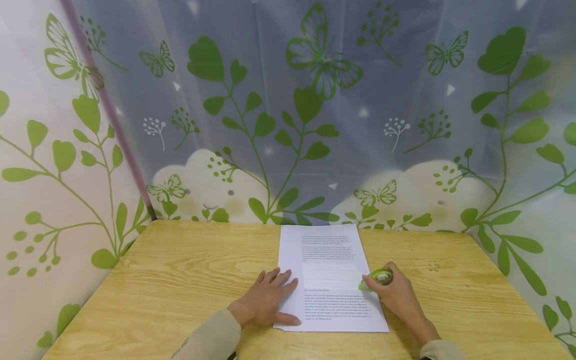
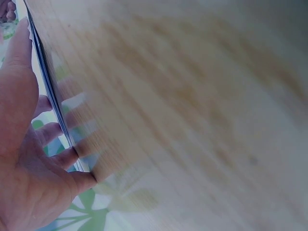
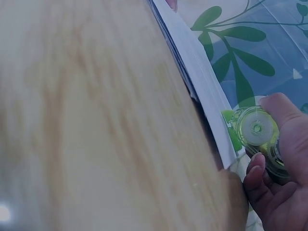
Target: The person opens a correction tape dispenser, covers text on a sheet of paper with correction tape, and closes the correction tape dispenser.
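Note:
A thin stack of printed paper (image 1: 335, 312) lies on the table, its top sheet carrying blocks of text. Across the middle of that sheet runs a blank band of white strips (image 1: 330, 276) with faint lines between them. My left hand (image 1: 269, 298) rests on the sheet's left edge, fingers spread; the left wrist view shows the same hand (image 2: 43, 159) along the stack's side. At the right edge my right hand (image 1: 400, 295) grips a green, see-through correction tape dispenser (image 3: 256, 129) between thumb and fingers. The dispenser's tip is at the right end of the white band.
The wood-grain table (image 1: 189, 265) extends to both sides of the paper. Behind it hangs a curtain (image 1: 270, 100) printed with leaves and butterflies, close to the table's back edge. More printed cloth (image 1: 58, 165) stands at the left.

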### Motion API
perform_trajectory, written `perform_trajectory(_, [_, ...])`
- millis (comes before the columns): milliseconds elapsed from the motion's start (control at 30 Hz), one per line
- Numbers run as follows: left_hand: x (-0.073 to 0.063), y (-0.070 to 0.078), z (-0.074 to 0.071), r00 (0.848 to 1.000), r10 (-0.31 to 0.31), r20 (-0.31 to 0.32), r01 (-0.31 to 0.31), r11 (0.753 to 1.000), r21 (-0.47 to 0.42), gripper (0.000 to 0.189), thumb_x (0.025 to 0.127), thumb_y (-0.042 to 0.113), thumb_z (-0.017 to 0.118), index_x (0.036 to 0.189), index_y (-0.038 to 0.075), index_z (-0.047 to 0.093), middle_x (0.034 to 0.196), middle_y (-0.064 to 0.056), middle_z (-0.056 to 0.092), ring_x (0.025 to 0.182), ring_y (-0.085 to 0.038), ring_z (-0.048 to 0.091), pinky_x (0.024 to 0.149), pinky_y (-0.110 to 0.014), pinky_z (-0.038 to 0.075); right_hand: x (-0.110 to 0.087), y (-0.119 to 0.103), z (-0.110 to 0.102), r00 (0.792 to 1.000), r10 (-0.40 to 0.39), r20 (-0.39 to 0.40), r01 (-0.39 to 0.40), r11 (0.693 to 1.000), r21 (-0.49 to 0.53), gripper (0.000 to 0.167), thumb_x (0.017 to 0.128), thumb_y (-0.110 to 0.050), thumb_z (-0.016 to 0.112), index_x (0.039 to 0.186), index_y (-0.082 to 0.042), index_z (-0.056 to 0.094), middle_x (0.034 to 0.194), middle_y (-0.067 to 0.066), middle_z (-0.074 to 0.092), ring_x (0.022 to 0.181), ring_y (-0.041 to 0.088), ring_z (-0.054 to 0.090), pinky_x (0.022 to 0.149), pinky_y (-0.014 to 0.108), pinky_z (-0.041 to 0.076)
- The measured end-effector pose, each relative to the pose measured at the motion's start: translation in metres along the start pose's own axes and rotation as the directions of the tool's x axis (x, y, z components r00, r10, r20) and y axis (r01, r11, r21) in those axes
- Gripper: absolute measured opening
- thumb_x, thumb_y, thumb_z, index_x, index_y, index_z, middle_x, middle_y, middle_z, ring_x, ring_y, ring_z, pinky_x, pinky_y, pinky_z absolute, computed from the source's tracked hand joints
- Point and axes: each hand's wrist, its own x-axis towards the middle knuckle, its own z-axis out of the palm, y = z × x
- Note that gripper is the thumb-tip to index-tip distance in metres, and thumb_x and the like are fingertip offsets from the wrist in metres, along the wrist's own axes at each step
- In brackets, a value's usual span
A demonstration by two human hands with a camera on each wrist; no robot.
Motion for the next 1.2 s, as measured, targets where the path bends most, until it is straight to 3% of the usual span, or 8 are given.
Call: perform_trajectory(1200, [0.0014, -0.0019, 0.0006, 1.0, 0.003, -0.012, -0.003, 1.0, 0.031, 0.091, 0.081, 0.073, 0.05, 0.148, 0.012, 0.037, 0.152, -0.014, 0.03, 0.137, -0.04, 0.026, 0.105, -0.059, 0.024, -0.0013, 0.0036, -0.0083, 1.0, 0.023, -0.01, -0.023, 1.0, 0.004, 0.053, 0.083, -0.045, 0.072, 0.096, -0.003, 0.043, 0.077, 0.008, 0.055, 0.06, 0.016, 0.05, 0.05, 0.027, 0.043])
